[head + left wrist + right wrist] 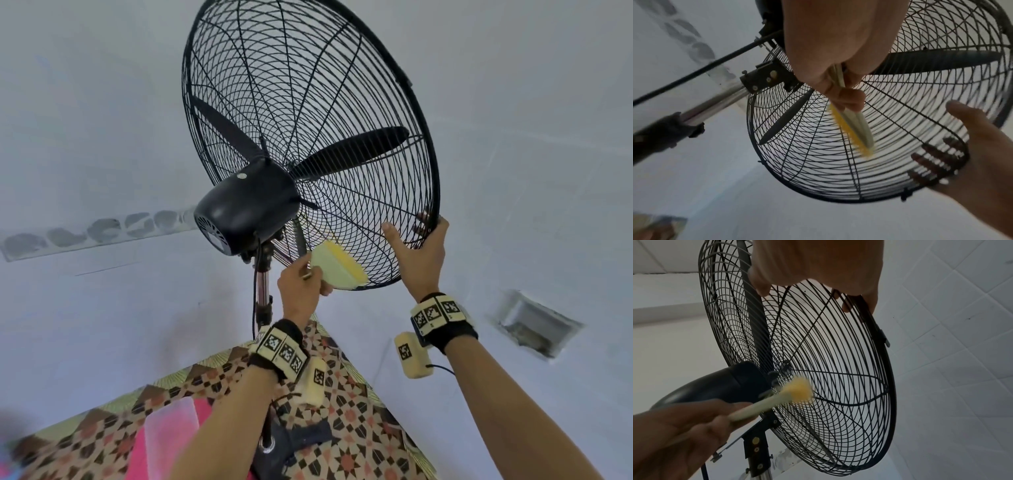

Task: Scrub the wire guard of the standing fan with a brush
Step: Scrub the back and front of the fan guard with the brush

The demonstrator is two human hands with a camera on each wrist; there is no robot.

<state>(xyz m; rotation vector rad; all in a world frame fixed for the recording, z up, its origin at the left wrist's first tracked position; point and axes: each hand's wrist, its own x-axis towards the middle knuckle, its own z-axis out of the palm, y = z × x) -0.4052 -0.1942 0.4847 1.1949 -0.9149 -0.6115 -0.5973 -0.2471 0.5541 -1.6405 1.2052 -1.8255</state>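
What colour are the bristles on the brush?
Yellow; the brush body is pale cream. Clearest in the head view, held in the left hand.

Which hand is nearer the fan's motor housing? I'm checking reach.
Left. The left hand holds the brush just below the motor housing; the right hand grips the guard's rim farther out.

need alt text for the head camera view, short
Seen from below, a left hand holds a pale brush with yellow bristles against the back of a black fan's wire guard, while the right hand grips the guard's lower rim.
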